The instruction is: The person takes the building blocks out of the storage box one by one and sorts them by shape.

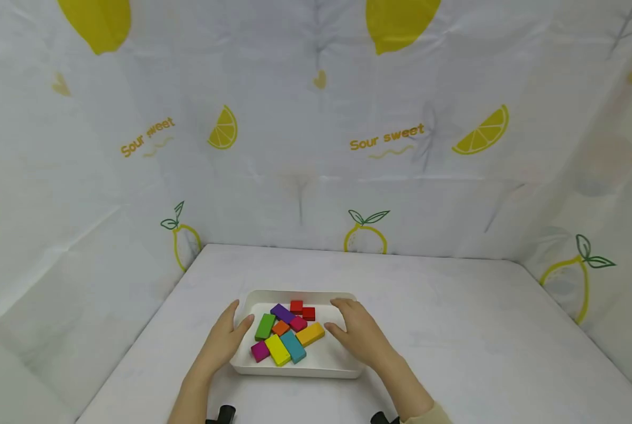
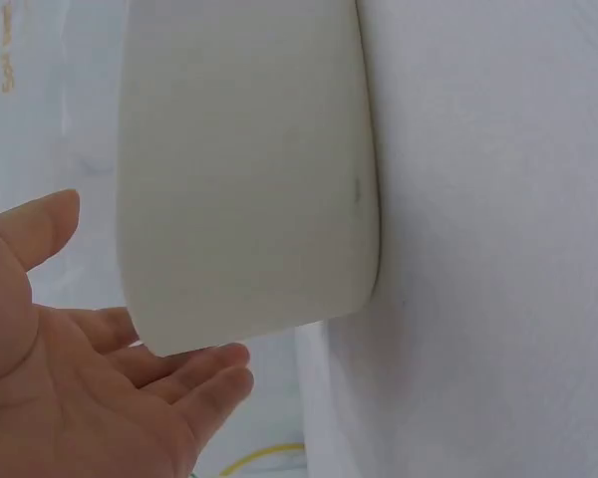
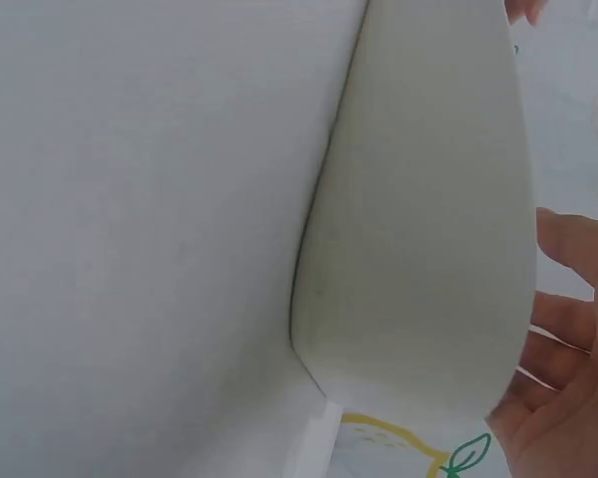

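Observation:
A white tray (image 1: pixel 331 368) on the table holds several coloured blocks lying flat near its middle and left. Among them are a green block (image 1: pixel 265 326), a yellow block (image 1: pixel 278 350), a teal block (image 1: pixel 293 347), a yellow-orange block (image 1: pixel 310 334), a purple block (image 1: pixel 283 313) and a red block (image 1: pixel 297 307). My left hand (image 1: pixel 222 340) is at the tray's left side, thumb apart from the fingers. On the right side, my right hand (image 1: pixel 362 334) is held in a similar way. Both wrist views show relaxed fingers close to the tray's outer wall (image 2: pixel 249 179); whether they touch it, I cannot tell.
The white table (image 1: pixel 453 330) extends behind the tray and far to its right. A white curtain (image 1: pixel 273 194) with lemon prints hangs along the back and both sides. Two black objects (image 1: pixel 225 414) show at the bottom edge near my wrists.

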{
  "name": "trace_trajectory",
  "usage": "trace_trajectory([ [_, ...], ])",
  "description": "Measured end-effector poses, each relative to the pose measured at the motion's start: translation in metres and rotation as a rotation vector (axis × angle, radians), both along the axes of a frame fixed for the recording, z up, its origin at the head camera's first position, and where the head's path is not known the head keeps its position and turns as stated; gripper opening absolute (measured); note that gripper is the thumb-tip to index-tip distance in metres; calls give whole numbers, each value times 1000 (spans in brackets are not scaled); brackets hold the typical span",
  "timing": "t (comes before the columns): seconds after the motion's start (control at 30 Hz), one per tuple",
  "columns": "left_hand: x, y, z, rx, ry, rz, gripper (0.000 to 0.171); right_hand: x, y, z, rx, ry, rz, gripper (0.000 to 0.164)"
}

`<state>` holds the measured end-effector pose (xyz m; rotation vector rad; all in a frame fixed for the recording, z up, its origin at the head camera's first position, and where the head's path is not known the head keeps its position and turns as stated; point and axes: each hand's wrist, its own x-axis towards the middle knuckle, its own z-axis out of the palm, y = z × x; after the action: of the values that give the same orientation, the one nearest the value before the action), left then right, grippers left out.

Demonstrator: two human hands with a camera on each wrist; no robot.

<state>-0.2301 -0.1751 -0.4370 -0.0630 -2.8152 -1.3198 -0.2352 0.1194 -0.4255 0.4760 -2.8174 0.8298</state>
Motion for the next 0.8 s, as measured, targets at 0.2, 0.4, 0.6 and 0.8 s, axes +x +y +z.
trace_trajectory([
  [0.2,0,-3,-4,76,-72,16,70,-1,-7,-9,-59,-40,42,49],
  [0.4,0,-5,-6,182,-85,8,61,0,-15,-12,-106,-52,57,48],
  [0.6,-2,-9,-13,252,-75,-1,53,1,-23,-13,-123,-59,32,46],
  [0.8,-3,-11,-18,307,-57,-8,49,1,-31,-17,-196,-100,-10,46],
])
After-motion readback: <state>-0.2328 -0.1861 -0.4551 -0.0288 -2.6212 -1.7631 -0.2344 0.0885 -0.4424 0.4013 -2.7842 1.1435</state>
